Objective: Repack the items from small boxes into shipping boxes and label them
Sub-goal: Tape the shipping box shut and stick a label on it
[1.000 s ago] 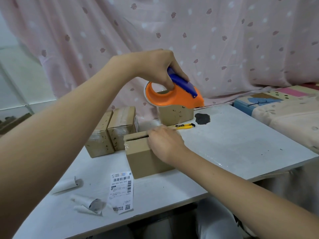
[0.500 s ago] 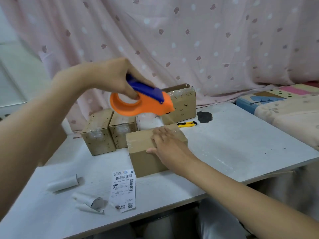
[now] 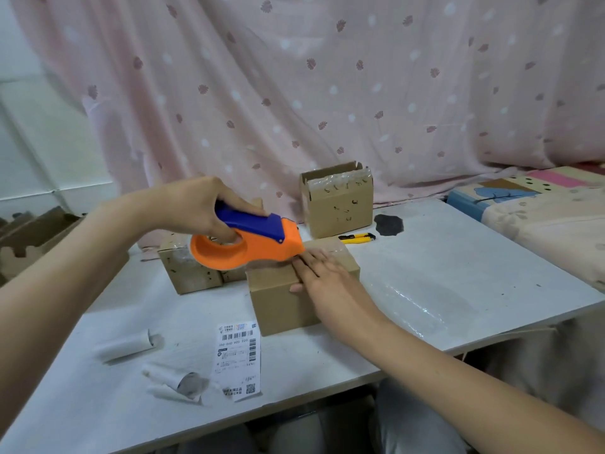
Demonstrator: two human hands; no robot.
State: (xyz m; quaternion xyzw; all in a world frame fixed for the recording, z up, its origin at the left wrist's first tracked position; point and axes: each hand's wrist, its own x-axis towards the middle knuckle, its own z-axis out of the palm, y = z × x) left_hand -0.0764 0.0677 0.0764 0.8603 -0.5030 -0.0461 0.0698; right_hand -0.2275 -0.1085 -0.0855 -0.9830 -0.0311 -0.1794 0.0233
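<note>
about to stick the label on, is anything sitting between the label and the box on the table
Nothing visible does: the shipping label lies just in front of the box, bare table between.

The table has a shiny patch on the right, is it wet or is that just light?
In the head view, the shiny patch on the table looks like light glaring off crinkled clear film, not water; the right hand on the box is slightly blurred, and the wide lens bends the table's edges.
</note>
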